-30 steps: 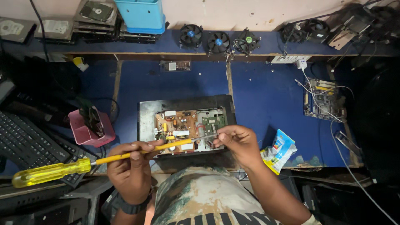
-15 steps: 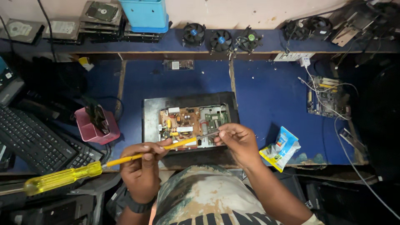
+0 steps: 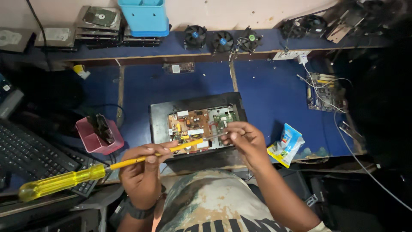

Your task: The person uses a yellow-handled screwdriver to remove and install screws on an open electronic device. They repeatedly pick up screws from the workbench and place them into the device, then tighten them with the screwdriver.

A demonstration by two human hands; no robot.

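At the near edge of the blue table (image 3: 274,92), the opened black case with its bare circuit board (image 3: 198,125) lies uncovered, while the left hand (image 3: 143,169) clamps the long yellow-handled screwdriver (image 3: 64,180) mid-shaft and the right hand (image 3: 246,139) pinches its tip at three o'clock, not yet seated on the board.

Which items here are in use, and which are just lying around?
In use: left hand, right hand, yellow screwdriver, opened black case with circuit boards.
Lying about: pink tray, cooling fans, keyboard, snack packet.
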